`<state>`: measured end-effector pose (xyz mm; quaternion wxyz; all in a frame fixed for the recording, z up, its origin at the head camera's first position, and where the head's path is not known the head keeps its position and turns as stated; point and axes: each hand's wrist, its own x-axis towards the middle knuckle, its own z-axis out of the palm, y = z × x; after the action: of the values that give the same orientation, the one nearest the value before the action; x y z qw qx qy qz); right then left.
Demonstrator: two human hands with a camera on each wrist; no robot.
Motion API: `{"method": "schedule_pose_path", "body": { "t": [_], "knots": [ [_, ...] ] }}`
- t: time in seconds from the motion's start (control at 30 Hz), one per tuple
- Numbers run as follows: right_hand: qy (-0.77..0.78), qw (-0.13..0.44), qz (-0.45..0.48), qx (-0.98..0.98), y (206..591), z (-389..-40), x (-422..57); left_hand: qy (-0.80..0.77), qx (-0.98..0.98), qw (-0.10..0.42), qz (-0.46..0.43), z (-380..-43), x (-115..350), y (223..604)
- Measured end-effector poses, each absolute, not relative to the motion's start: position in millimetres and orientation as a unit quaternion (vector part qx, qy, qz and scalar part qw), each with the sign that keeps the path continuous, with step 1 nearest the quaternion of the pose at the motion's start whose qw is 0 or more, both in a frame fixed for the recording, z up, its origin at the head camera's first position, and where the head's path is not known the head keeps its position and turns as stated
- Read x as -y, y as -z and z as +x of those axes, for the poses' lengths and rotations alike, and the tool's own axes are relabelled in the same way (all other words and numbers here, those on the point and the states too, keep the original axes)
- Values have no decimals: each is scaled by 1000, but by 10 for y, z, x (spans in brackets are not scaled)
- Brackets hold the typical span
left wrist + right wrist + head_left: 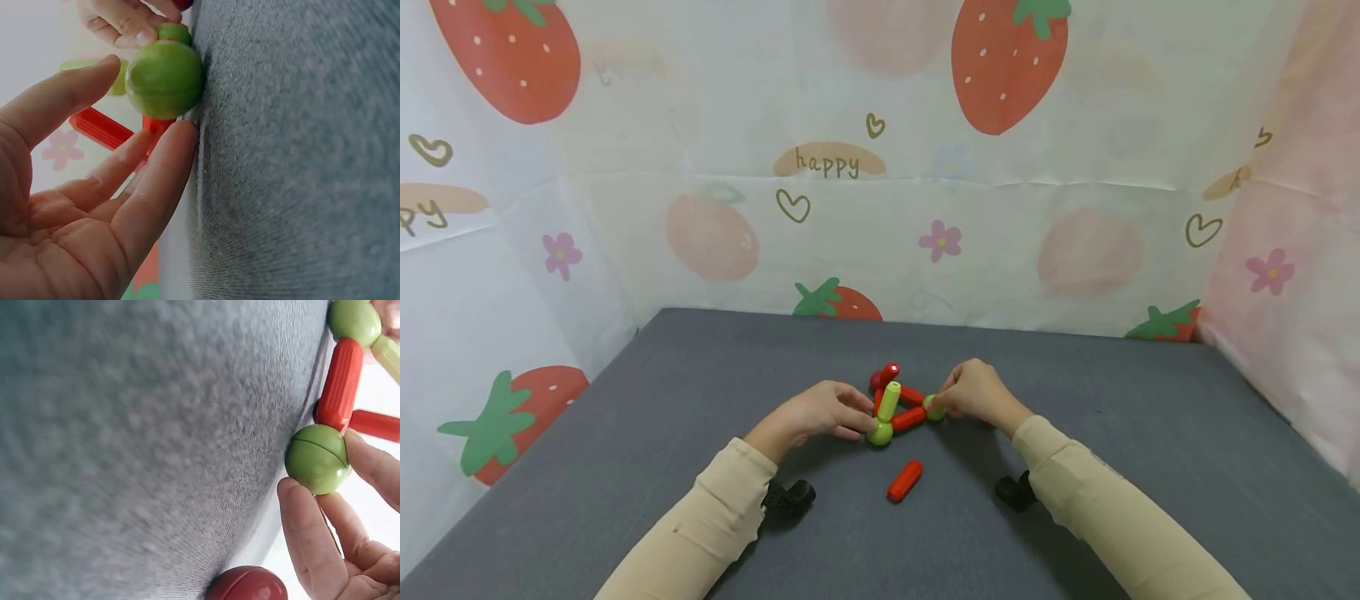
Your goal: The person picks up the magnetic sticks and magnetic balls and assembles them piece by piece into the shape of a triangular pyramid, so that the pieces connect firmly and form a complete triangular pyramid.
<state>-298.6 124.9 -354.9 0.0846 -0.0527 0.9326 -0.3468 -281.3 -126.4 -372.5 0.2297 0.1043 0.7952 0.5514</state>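
Note:
On the dark table stands a frame of red sticks [908,418] joined to balls. Its near left corner is a green ball [881,432] bearing a raised yellow-green stick [889,402]. Around that ball, my left hand [823,412] has its thumb and fingers spread; in the left wrist view they appear not to grip it. My right hand [979,393] pinches the other green ball [317,459] between thumb and fingers, at the end of a red stick [340,384]. At the back is a red ball [876,381] with a short red stick [890,372] rising beside it.
A loose red stick [905,481] lies in front of the frame. Another red ball [247,586] shows in the right wrist view, beyond the right hand. Black wrist devices [792,498] sit under both sleeves. A strawberry-print curtain [865,233] surrounds the table.

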Motion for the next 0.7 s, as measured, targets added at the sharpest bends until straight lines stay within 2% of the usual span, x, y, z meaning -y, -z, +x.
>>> {"method": "schedule_pose_path", "body": {
  "t": [0.33,0.7],
  "knots": [
    [378,93,-32,-921,3574,-2834,-1236,-539,-807,216,104,-2804,1256,3720],
    [425,140,-40,-893,3563,-2741,-1328,-525,-823,194,95,-2810,1262,3742]
  ]
}}
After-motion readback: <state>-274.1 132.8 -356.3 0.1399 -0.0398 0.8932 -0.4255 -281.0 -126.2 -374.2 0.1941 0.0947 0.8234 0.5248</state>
